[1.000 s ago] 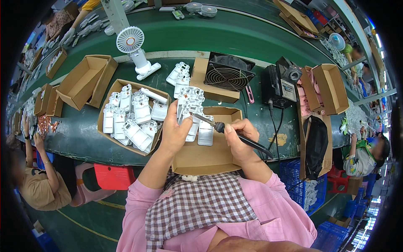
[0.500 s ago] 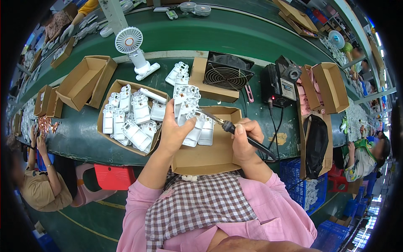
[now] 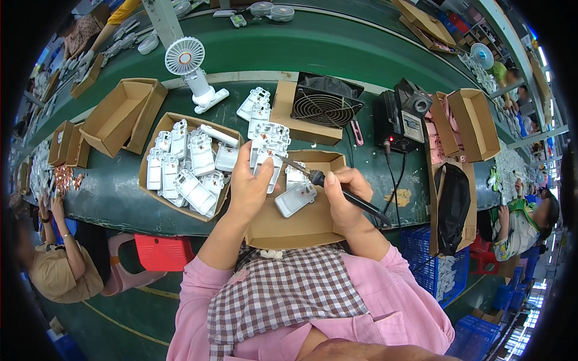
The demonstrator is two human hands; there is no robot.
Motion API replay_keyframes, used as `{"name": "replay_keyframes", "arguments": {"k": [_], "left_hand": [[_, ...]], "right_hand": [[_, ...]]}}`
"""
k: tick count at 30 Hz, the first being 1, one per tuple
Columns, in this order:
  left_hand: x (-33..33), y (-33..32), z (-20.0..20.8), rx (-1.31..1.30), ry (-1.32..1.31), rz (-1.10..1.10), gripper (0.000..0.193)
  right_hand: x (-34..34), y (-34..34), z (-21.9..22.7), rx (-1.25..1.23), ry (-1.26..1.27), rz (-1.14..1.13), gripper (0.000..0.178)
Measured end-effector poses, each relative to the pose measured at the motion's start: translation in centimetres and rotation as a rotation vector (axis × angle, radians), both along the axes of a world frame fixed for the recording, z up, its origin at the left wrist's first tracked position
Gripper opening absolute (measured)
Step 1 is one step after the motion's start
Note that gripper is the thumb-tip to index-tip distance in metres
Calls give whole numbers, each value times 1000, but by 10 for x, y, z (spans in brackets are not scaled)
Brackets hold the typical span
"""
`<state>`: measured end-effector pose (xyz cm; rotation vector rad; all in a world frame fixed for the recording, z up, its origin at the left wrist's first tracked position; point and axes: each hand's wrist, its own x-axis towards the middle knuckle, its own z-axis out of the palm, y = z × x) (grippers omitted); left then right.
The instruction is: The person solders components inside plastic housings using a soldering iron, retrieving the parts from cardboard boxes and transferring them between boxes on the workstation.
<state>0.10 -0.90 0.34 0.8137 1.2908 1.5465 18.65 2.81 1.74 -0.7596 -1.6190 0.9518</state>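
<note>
My left hand [image 3: 248,186] is closed on a white plastic housing [image 3: 265,161], thumb on top, in front of a short row of similar housings [image 3: 259,112] on the bench. My right hand [image 3: 349,194] grips a soldering iron [image 3: 365,204] by its black handle. Its metal tip points left and is at the housing beside my left thumb; whether it touches I cannot tell. Below, a cardboard tray [image 3: 295,232] holds a loose white housing [image 3: 295,200], lying tilted, with another partly behind it. To the left stands a cardboard box [image 3: 218,212] filled with white housings [image 3: 195,188].
Behind the tray are a black-framed fan [image 3: 325,105] on cardboard and a white handheld fan [image 3: 191,69]. The black soldering station [image 3: 402,123] stands right, its cable hanging over the bench. A green conveyor belt [image 3: 337,51] runs beyond. Co-workers sit on both sides.
A housing by my left hand now lies separately, lower in the tray. My right hand and the iron have shifted slightly left. Fans on the belt have moved left.
</note>
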Motion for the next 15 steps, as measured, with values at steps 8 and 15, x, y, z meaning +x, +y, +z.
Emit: {"name": "replay_keyframes", "arguments": {"k": [8,15], "left_hand": [[0,-1,3,6,-2,-12,38],[1,-1,4,1,0,-10,38]], "right_hand": [[-1,0,-1,-17,-1,24,15],[-1,0,1,-37,-9,35,14]]}}
